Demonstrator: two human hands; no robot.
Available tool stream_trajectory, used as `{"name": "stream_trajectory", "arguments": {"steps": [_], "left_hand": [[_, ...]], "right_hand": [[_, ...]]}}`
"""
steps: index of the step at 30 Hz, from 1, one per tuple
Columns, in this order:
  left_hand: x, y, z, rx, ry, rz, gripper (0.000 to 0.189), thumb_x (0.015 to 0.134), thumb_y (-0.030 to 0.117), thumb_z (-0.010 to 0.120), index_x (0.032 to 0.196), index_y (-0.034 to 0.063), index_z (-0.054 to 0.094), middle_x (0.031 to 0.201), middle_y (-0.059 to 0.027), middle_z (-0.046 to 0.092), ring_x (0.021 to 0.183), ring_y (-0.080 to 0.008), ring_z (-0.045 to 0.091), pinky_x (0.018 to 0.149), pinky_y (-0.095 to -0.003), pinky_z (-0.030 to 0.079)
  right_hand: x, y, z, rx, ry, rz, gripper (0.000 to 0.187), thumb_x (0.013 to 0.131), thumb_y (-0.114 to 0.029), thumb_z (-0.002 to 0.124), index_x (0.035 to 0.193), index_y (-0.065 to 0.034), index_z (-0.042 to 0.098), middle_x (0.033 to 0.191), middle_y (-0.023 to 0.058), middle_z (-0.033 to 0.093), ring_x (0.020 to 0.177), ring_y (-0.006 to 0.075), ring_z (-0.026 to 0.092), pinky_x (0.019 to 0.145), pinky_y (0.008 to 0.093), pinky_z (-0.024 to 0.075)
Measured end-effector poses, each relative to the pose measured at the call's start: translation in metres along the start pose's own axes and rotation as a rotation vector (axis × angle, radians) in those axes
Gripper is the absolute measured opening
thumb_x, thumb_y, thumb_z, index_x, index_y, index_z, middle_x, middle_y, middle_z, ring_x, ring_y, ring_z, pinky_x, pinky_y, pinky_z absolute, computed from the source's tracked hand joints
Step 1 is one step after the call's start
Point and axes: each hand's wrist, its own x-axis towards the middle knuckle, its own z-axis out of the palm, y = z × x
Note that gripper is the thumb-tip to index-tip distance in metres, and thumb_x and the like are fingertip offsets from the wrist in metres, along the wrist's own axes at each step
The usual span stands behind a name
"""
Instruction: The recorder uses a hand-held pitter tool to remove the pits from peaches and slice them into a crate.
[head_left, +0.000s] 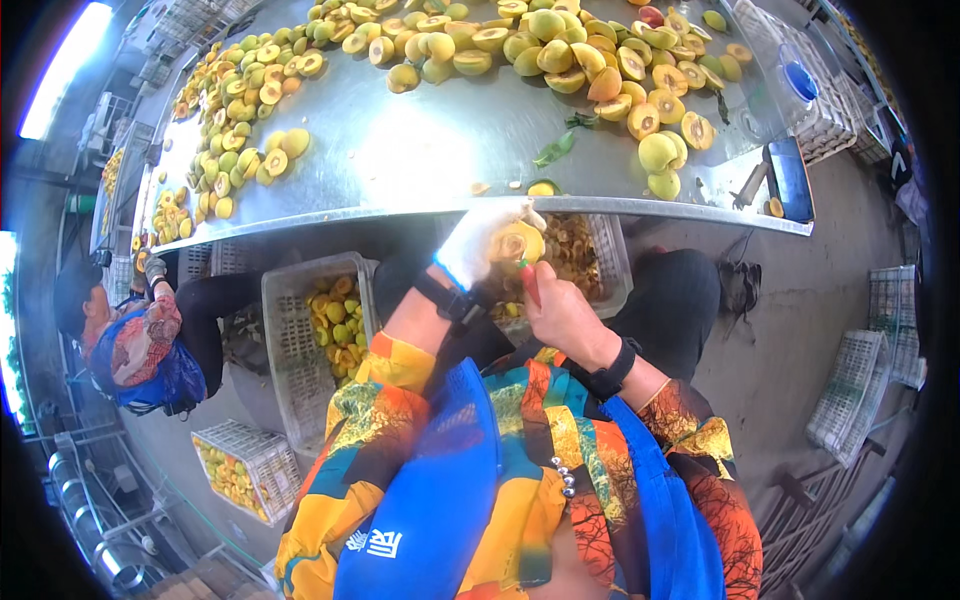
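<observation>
My left hand, in a white glove, holds a halved yellow peach-like fruit with its cut face up, just below the metal table's front edge. In my bare right hand is a red-handled tool, its tip against the fruit; the tip is too hidden to tell its kind. Beneath both hands stands a plastic crate with fruit pieces in it. On the metal table above lie many halved fruits and a green leaf.
A white crate of fruit halves stands left of my legs, and another crate lies beyond it. A co-worker sits at the table's left end. Stacked crates stand at the right. A blue tray sits at the table's right corner.
</observation>
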Motion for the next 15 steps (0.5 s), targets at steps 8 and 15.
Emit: {"name": "stream_trajectory", "arguments": {"steps": [8, 15], "left_hand": [[-0.002, -0.01, 0.011, -0.25, 0.235, 0.185, 0.024, 0.076, 0.022, 0.045, 0.085, 0.0, 0.049, 0.076, -0.0089, 0.053, 0.068, -0.0157, 0.052, 0.061, -0.0244, 0.043], [0.001, -0.02, 0.022, -0.248, 0.382, 0.186, 0.019, 0.075, 0.017, 0.044, 0.079, -0.0005, 0.051, 0.068, -0.0082, 0.053, 0.059, -0.0141, 0.051, 0.054, -0.023, 0.042]], "right_hand": [[0.0, -0.003, 0.003, 0.201, 0.071, 0.023, 0.016, 0.071, -0.012, 0.045, 0.076, 0.0015, 0.037, 0.057, 0.0193, 0.046, 0.055, 0.0324, 0.048, 0.051, 0.0339, 0.0376], [-0.002, -0.013, -0.011, 0.537, -0.207, 0.307, 0.015, 0.071, -0.011, 0.04, 0.081, 0.0001, 0.039, 0.052, 0.0068, 0.045, 0.036, 0.0114, 0.044, 0.031, 0.0235, 0.0339]]}}
